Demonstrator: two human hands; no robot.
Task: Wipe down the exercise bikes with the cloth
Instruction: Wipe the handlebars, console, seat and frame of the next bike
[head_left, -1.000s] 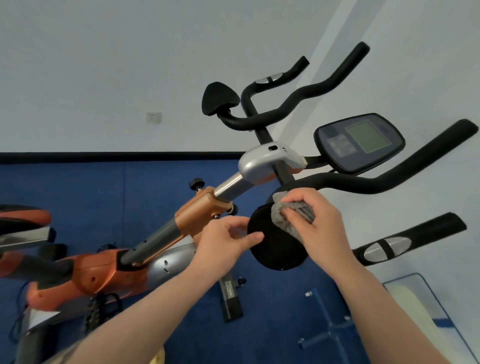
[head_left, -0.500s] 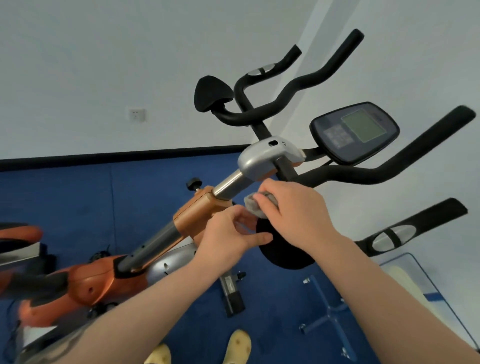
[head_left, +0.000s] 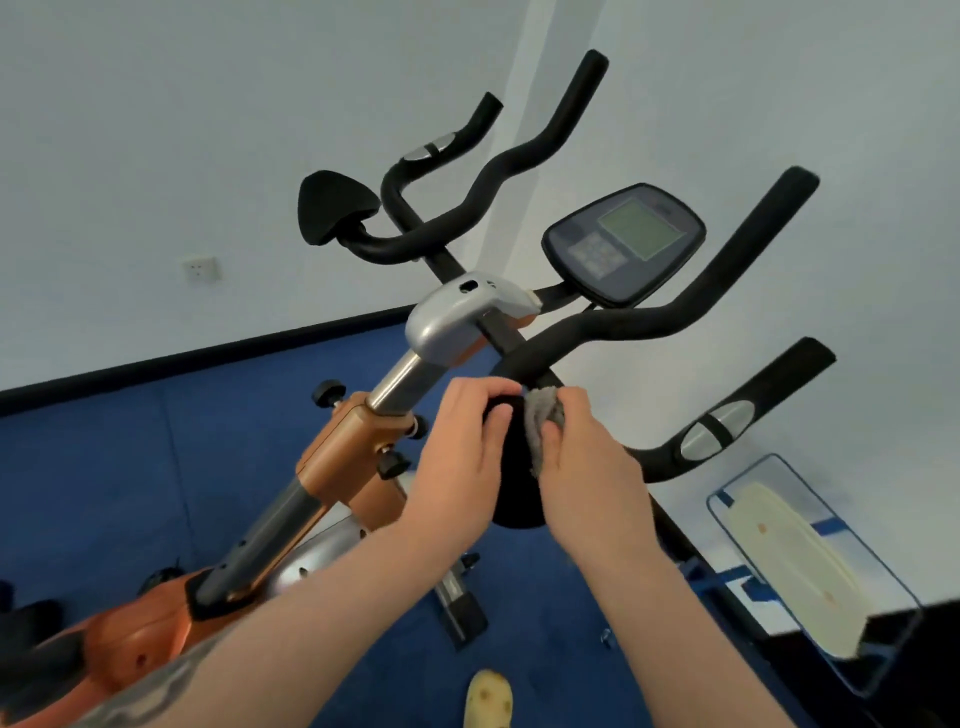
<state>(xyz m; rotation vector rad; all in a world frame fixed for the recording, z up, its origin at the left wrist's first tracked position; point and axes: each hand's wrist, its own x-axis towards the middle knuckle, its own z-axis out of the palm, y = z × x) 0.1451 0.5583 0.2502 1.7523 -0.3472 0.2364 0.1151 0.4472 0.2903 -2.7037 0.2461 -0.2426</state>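
Head view looks down over an exercise bike that fills the middle of the frame: an orange frame low at the left, a dark and chrome post rising through an orange clamp to a silver cap, and black foam handlebars that curve up and out toward the white wall. A dark console with a greenish screen sits tilted between the bar ends, and a lower grip at the right carries a silver sensor plate. Blue carpet covers the floor, edged by a black skirting line where it meets the wall; open carpet lies to the left of the post, while the right side is closer, with a glass-edged panel leaning near the wall. A round black pad hangs under the handlebars, and both hands work on it. The left hand wraps the pad's upper left edge, fingers curled over the top and thumb against its face. The right hand pinches a small grey cloth, a crumpled, nubby wad, and holds it against the pad's upper right side, just below the bar. The two hands lie close, nearly touching. A pale shoe tip shows at the bottom edge.
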